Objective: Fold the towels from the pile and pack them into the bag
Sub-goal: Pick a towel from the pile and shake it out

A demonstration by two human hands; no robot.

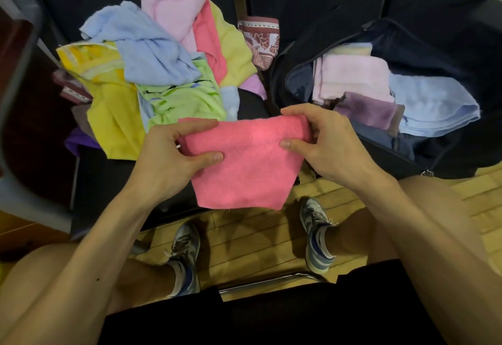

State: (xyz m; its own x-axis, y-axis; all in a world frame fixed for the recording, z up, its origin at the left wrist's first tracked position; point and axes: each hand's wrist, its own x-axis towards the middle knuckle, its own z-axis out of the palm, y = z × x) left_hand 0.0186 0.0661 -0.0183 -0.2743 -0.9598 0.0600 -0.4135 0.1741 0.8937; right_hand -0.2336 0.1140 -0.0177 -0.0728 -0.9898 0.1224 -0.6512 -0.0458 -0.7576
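1. Now we hold the pink towel (pixel 244 160) up in the air over our knees, between the pile (pixel 163 73) on the left and the bag (pixel 339 46) on the right.

2. Our left hand (pixel 173 157) is clamped on the towel's upper left corner, thumb in front and fingers behind. Our right hand (pixel 323 138) is clamped the same way on the upper right corner. Gripping both top corners keeps the upper edge stretched so the cloth hangs flat below.

3. We judge the towel already folded at least once: it looks small and thick, and its lower edge hangs fairly even. Whether it needs another fold we cannot tell.

4. The pile lies loose and crumpled on the dark surface ahead: a blue towel (pixel 152 48) on top, with yellow, green and pale pink ones around and under it. Plenty remains to do.

5. The bag lies open with its mouth towards us, which keeps packing a short reach to the right. Folded towels already sit inside, a pale pink one (pixel 353 78), a purple one (pixel 366 109) and a light blue one (pixel 432 103), lying flat and overlapping.

6. Next, we judge, comes either one more fold or carrying the pink towel across and laying it flat on those in the bag. The risk is the fold slipping open if one corner is let go early.
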